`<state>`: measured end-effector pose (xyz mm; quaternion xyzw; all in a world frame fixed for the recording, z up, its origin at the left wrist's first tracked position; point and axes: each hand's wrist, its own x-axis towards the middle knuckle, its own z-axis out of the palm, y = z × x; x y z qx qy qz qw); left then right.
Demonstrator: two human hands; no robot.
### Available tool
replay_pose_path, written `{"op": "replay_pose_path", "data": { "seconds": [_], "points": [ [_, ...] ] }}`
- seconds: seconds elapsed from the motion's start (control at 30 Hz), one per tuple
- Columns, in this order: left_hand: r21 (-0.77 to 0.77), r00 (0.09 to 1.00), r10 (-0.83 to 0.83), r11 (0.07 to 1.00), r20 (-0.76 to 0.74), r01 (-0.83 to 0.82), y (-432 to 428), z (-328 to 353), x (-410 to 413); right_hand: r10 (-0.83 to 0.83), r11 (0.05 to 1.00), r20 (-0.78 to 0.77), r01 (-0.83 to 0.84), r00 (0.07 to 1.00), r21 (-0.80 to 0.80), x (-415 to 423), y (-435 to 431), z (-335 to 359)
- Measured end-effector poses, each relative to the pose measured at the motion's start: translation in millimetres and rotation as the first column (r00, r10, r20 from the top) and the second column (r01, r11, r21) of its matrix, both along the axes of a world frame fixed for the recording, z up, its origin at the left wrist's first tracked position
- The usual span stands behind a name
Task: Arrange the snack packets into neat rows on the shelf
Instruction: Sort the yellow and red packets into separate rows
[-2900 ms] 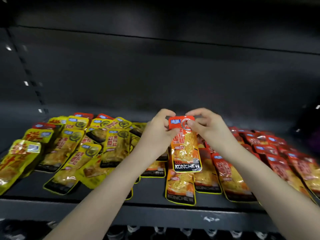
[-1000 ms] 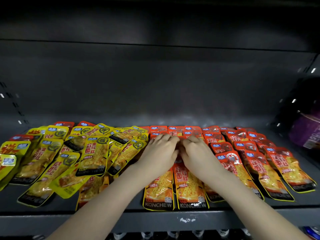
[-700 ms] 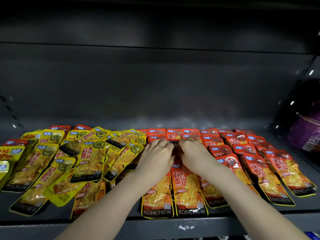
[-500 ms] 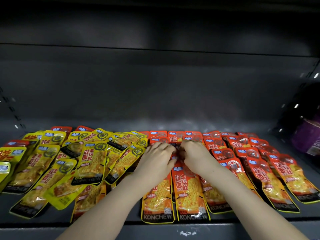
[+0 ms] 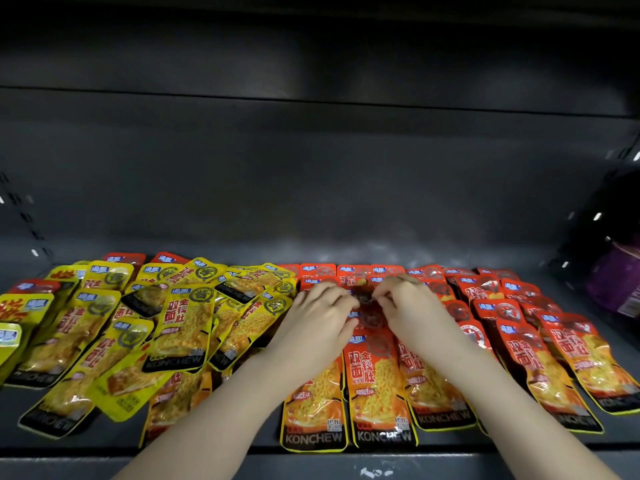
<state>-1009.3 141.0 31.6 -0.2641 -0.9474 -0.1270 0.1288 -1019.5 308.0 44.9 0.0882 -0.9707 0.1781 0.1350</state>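
- on the shelf (image 5: 86,441), two groups: yellow packets (image 5: 183,327) at the left in a loose, crossed heap; red packets (image 5: 519,341) from centre to right in overlapping columns.
- each red column running from the front edge to the back wall, with the long axis of every packet the same way and the "konchew" end toward the person.
- left hand (image 5: 318,323) and right hand (image 5: 412,317) side by side over the centre column, knuckles up, wrists toward the front edge.
- fingers (image 5: 332,297) of both hands bent, tips turned inward and nearly meeting on one red packet (image 5: 369,306), at its far end.
- thumbs hidden under the palms, so cannot tell whether pinching this packet or only pressing it flat.
- this packet directly below and between the fingertips, just behind the front packet (image 5: 377,386) of the same column and overlapping it; both hands equally near.
- judged as the step of setting this packet straight in its column; probably calling for a small slide along the long axis, not sideways.
- possible risk: smooth film, so easy to push the neighbour columns out of line.
- most work left on the left side, the yellow heap not yet in rows.
- at far right, a purple pack (image 5: 616,282), apart from the red ones.
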Motion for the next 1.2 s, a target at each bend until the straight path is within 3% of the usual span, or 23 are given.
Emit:
{"op": "replay_pose_path", "data": {
  "seconds": [0.13, 0.3, 0.5, 0.97, 1.2],
  "points": [
    [-0.036, 0.995, -0.093, 0.995, 0.020, 0.094, 7.3, 5.2, 7.4, -0.046, 0.999, 0.015, 0.045, 0.999, 0.029, 18.6, 27.2, 8.5],
    [-0.164, 0.985, -0.154, 0.973, 0.073, 0.165, 25.1, 13.7, 19.0, 0.016, 0.987, 0.115, -0.034, 0.993, 0.156, 35.0, 40.5, 5.2],
    [-0.299, 0.969, -0.161, 0.930, 0.188, 0.212, 36.7, 13.7, 30.9, 0.034, 0.987, 0.084, -0.046, 0.996, 0.153, 41.2, 45.2, -1.7],
    [-0.246, 0.986, -0.107, 0.960, 0.126, 0.136, 48.6, 11.9, 21.3, -0.018, 0.988, 0.042, 0.011, 0.999, 0.154, 32.4, 41.9, -3.8],
    [-0.240, 0.983, -0.090, 0.962, 0.163, 0.128, 48.4, 7.0, 16.6, -0.027, 0.966, 0.075, 0.007, 0.997, 0.257, 25.8, 36.2, -5.6]
  ]
}}
